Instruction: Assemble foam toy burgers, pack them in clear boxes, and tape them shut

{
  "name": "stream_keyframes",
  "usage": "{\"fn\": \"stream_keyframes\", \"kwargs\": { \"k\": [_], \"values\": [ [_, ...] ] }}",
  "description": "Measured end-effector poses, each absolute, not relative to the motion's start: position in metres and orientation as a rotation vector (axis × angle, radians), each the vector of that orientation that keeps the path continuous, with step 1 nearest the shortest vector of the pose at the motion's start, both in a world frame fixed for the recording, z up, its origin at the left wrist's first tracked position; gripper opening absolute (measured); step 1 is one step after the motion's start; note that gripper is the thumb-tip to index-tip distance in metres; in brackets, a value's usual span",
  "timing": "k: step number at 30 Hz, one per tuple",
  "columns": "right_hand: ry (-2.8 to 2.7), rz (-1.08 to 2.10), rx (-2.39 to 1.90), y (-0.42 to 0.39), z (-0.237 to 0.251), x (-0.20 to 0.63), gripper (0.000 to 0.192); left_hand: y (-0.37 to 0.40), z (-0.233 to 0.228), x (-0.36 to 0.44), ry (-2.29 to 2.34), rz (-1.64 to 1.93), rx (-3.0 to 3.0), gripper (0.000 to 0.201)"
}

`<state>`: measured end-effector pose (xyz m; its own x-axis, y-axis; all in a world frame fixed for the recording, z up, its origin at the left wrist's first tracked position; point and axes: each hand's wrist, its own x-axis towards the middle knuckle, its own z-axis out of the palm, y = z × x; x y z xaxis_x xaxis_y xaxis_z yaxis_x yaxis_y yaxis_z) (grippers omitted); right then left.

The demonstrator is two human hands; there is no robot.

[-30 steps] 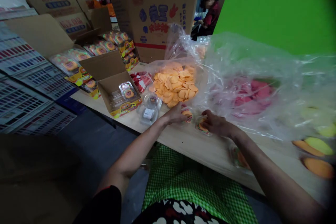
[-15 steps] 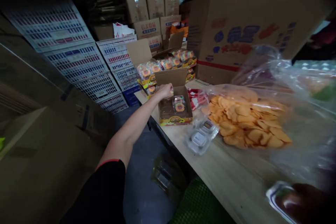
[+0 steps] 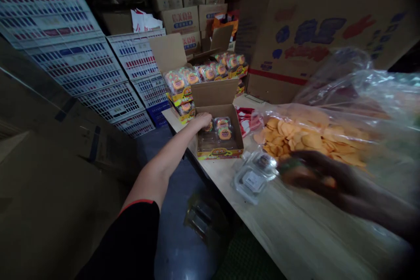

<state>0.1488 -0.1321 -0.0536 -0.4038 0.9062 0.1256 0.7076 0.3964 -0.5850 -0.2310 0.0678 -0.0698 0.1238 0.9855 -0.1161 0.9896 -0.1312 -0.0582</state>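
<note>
At the far left end of the pale wooden table (image 3: 295, 236), my left hand (image 3: 203, 120) is down inside the small open cardboard display box with the yellow printed front (image 3: 219, 154). Fingers curled over, resting on a little clear-plastic burger-candy pack (image 3: 209, 127) at the back left corner; whether it is actually gripped I cannot tell, the knuckles hide it. Two more of those packs (image 3: 223, 128) sit just beside it, along the back row, and the front of the box floor shows bare.

My right hand (image 3: 315, 175) is blurred over the table near the loose clear plastic blister trays (image 3: 254, 178), fingers loosely bent around something greenish and orange, probably another pack, though the smear won't let me confirm.

To seat this one well, I'd say: press it flat, edge touching its neighbour, square to the box wall, so the row stays tight and nothing tilts.

Behind the trays, the big clear bag of orange disc-shaped gummies (image 3: 308, 140) slumps on the table, with a red-and-white packet (image 3: 246, 120) between it and the box. Filled display boxes (image 3: 203, 74) stack further back.
</note>
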Motion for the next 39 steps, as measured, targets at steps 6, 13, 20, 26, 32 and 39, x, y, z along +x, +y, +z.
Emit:
{"fn": "stream_keyframes", "kwargs": {
  "k": [6,13,20,26,32,39],
  "values": [
    [-2.546,0.272,-1.135,-0.040,-0.028,0.022,0.043,0.040,-0.080,-0.223,2.072,0.137,2.363,0.047],
    [-2.917,0.310,-1.315,-0.003,-0.064,-0.044,0.054,0.015,-0.081,-0.224,1.791,0.371,2.282,0.044],
    [-2.713,0.294,-1.276,-0.014,-0.033,-0.001,0.057,-0.006,-0.095,-0.211,1.497,0.369,2.211,0.056],
    [-2.414,0.245,-1.371,-0.091,-0.010,0.117,0.043,-0.018,-0.088,-0.188,1.695,0.243,2.227,0.041],
    [-2.115,0.206,-1.883,-0.248,0.019,0.243,0.041,-0.051,-0.060,-0.160,1.835,0.339,2.322,0.046],
    [-1.649,0.357,-2.562,-0.382,-0.031,0.338,0.038,-0.170,-0.067,-0.015,1.002,0.462,2.331,0.026]
  ]
}}
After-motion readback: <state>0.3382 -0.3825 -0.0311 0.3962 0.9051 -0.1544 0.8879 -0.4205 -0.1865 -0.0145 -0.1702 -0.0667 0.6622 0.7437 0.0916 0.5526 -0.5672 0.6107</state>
